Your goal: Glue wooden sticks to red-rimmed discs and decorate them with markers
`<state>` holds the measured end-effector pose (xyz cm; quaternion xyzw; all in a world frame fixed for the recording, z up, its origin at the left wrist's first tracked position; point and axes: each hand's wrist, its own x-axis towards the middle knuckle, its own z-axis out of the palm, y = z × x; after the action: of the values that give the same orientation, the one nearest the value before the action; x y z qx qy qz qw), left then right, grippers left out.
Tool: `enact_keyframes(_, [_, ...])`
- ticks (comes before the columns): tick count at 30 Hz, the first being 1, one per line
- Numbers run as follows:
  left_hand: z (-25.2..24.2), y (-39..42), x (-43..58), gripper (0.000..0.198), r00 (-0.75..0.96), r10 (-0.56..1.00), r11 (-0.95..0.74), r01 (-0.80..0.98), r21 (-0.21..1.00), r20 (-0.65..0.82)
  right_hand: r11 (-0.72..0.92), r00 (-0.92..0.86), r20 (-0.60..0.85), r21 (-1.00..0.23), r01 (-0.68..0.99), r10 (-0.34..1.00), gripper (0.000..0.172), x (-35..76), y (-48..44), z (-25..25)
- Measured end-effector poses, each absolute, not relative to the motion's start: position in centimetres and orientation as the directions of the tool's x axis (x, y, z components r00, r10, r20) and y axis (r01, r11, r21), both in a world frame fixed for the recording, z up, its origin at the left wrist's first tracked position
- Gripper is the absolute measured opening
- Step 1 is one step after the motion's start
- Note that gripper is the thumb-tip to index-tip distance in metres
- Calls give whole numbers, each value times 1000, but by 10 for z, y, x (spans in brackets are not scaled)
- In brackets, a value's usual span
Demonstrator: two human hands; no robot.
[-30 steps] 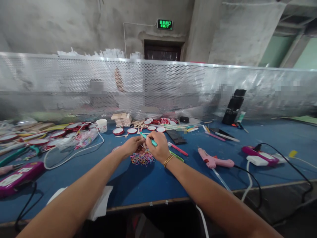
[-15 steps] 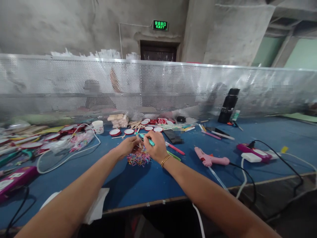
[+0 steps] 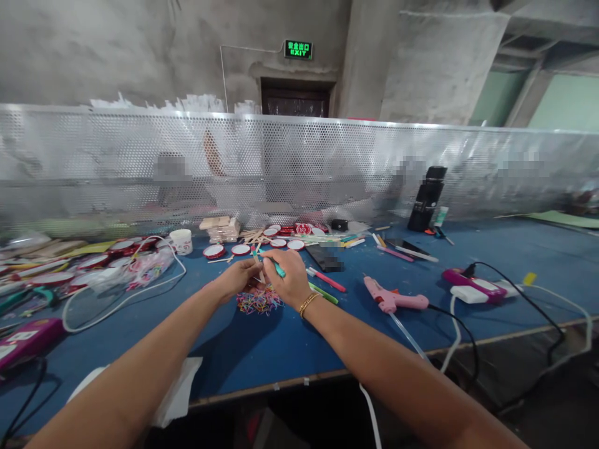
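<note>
A wooden craft stick (image 3: 255, 252), coloured red and green at its upper end, is pinched upright in my left hand (image 3: 238, 279). My right hand (image 3: 291, 279) is closed around a teal marker (image 3: 279, 269), whose tip end meets or nearly meets the coloured part of the stick. Fingers hide the exact contact. Just under both hands lies a pile of small colourful rubber bands (image 3: 259, 304). Beside my right hand rest a red-pink marker (image 3: 330, 280) and a green marker (image 3: 324, 293).
A pink glue gun (image 3: 393, 299) lies to the right, near a purple power strip (image 3: 482, 287). Red-rimmed discs (image 3: 241, 249), stacked wooden pieces (image 3: 219, 229), a paper cup (image 3: 180, 242) and a black phone (image 3: 325, 257) sit behind. A perforated metal screen (image 3: 299, 162) bounds the table.
The teal marker has turned a little in my right hand, its tip end still by the stick's coloured end. The whole view has shifted slightly.
</note>
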<state>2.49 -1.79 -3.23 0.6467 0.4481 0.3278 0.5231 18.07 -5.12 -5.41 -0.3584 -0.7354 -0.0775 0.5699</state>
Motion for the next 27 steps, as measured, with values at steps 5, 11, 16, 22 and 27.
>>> enact_keyframes(5, [-31,-19,25,41,432,901,-71,226,972,-34,725,-84,890,-307,617,448,15,182,-51,-54])
enact_keyframes(11, [-31,-22,25,37,437,899,-90,217,972,-15,729,-5,896,-357,584,443,9,183,-51,-55])
enact_keyframes(16, [-33,-21,24,39,446,895,-108,212,971,2,748,-70,893,-328,577,445,6,181,-49,-57])
enact_keyframes(22, [-34,-21,24,40,450,893,-104,212,972,-2,744,-102,881,-323,585,462,10,181,-49,-58])
enact_keyframes(27, [-31,-23,25,40,462,887,-97,207,973,-10,737,-89,883,-325,592,461,9,181,-48,-58])
